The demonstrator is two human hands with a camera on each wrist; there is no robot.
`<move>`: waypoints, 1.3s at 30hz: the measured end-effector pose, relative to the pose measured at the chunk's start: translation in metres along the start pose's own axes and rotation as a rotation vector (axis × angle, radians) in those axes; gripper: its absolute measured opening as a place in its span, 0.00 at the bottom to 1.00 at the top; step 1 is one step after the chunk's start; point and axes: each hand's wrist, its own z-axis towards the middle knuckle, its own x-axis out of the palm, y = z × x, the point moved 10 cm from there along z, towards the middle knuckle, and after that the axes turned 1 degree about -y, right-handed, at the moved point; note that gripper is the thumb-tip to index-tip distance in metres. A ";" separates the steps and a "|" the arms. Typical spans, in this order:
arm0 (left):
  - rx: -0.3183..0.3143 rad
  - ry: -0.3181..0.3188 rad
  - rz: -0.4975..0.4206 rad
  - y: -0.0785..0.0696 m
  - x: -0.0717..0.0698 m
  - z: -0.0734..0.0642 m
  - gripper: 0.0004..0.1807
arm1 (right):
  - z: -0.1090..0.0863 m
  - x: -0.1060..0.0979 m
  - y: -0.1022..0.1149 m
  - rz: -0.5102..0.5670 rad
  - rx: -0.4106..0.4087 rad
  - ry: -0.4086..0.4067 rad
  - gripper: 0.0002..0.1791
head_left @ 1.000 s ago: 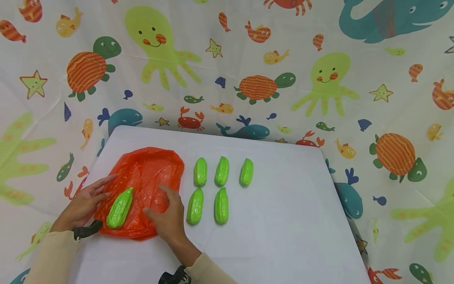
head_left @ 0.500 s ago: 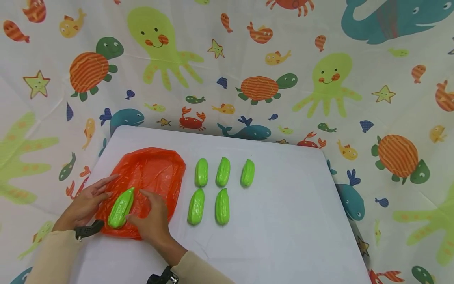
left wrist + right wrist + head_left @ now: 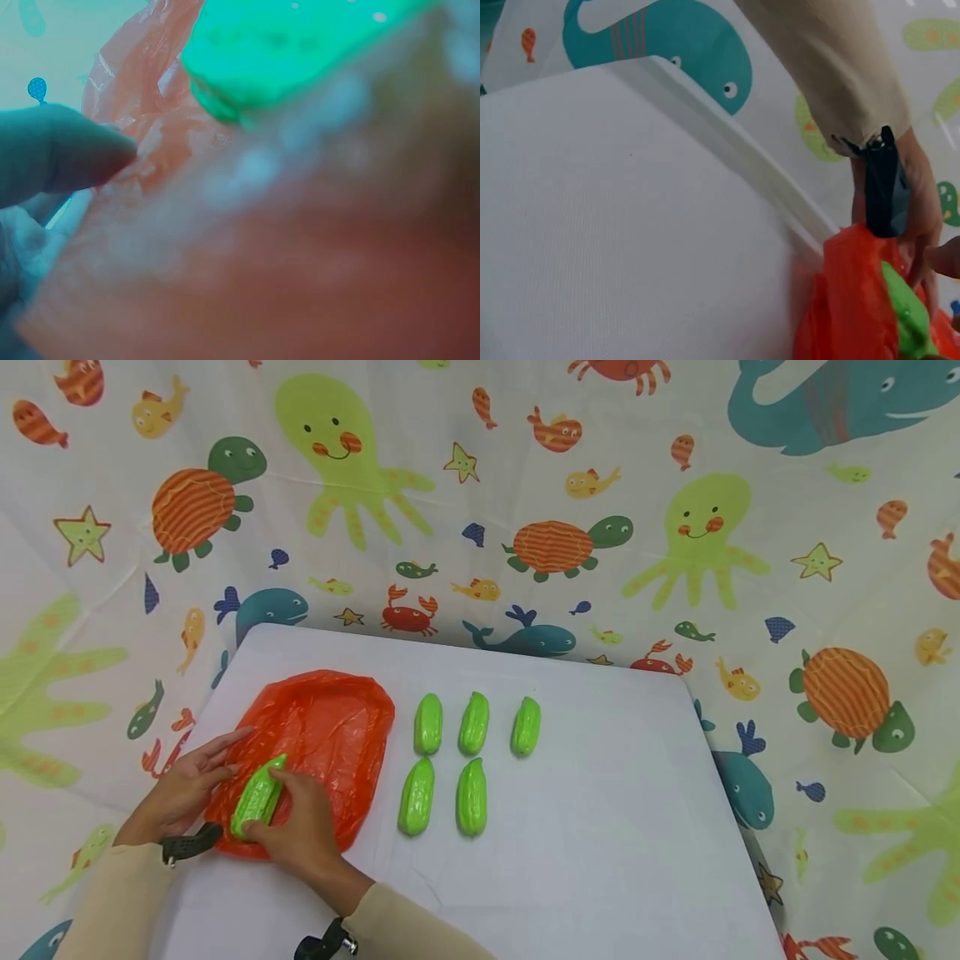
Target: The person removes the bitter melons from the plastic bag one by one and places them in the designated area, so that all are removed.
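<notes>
A crumpled red plastic bag (image 3: 341,718) lies spread on the left of the table. On its lower left part is a shiny, ridged light-green toy cucumber (image 3: 257,797). My right hand (image 3: 303,827) pinches that cucumber lengthwise, thumb at the lower end and fingertip near the pointed tip. My left hand (image 3: 183,789) holds the bag's left edge, thumb over the film. In the left wrist view the cucumber (image 3: 277,52) shows just past the blurred red film, beside a finger or thumb (image 3: 67,150). The right wrist view shows the cucumber (image 3: 909,319) within the bag's folds.
Several matching green toy cucumbers stand in two rows right of the bag, the nearest a front-row cucumber (image 3: 416,797) and the farthest a back-row cucumber (image 3: 527,727). The white table (image 3: 615,810) ends at a patterned sea-animal cloth (image 3: 465,510) behind and at the sides.
My right hand has moved left over the bag and its thumb and fingertip have come onto the cucumber. My left hand has stayed at the bag's edge.
</notes>
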 end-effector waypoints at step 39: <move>-0.021 0.001 -0.042 0.001 0.000 0.000 0.37 | 0.006 -0.003 0.004 0.009 0.015 -0.022 0.42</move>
